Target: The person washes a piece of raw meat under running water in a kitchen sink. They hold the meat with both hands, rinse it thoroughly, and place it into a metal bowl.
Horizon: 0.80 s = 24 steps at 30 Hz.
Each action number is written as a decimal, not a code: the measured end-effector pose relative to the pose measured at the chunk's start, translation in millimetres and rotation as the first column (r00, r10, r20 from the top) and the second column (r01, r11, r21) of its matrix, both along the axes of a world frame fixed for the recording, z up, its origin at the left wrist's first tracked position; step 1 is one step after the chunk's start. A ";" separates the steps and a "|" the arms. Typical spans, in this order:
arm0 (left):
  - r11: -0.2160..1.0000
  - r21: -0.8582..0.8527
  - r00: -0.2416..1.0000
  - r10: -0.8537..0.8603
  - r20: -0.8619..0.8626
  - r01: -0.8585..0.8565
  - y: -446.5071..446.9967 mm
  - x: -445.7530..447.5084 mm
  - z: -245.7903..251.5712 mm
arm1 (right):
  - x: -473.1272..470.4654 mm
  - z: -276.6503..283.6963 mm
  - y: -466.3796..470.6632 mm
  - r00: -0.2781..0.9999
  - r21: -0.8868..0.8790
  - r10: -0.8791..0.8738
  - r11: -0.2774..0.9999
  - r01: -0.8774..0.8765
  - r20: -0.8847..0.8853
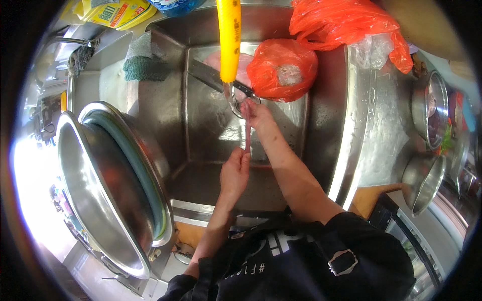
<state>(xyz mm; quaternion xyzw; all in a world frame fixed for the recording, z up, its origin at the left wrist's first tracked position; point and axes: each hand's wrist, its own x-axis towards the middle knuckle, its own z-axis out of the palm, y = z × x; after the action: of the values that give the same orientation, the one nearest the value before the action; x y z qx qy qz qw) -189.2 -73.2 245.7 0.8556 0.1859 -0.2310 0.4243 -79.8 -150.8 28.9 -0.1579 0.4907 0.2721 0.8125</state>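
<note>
Over the stainless steel sink (pixel 211 146), my left hand (pixel 235 171) grips the near end of a thin, dark pink strip (pixel 247 129), which looks like meat. My right hand (pixel 257 113) holds its far end, close to the drain. Water runs from a yellow hose (pixel 229 41) just beyond my right hand. A knife (pixel 222 81) with a wide blade and black handle lies behind the stream, partly hidden by the hose. Pale pink meat (pixel 241 62) rests behind it, and a knotted red plastic bag (pixel 286 69) sits at its right in the sink.
Stacked metal basins (pixel 103 188) with a green one lean at the left. A green scouring cloth (pixel 145 69) hangs on the sink's left divider. Another red bag (pixel 342 26) lies at the back right rim. Metal bowls (pixel 423 184) stand at the far right.
</note>
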 end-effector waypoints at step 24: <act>0.998 0.034 0.999 -0.053 0.010 0.052 4.5 -3.9 25.7 | -4.0 29.9 -6.0 0.976 -0.008 0.098 0.995 -0.099 0.193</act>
<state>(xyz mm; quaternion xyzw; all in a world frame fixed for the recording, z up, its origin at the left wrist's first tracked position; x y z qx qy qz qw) -193.1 -68.6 271.4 0.8686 0.1649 -0.2341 0.4045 -83.7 -156.8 58.7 -0.2069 0.4010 0.2959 0.8419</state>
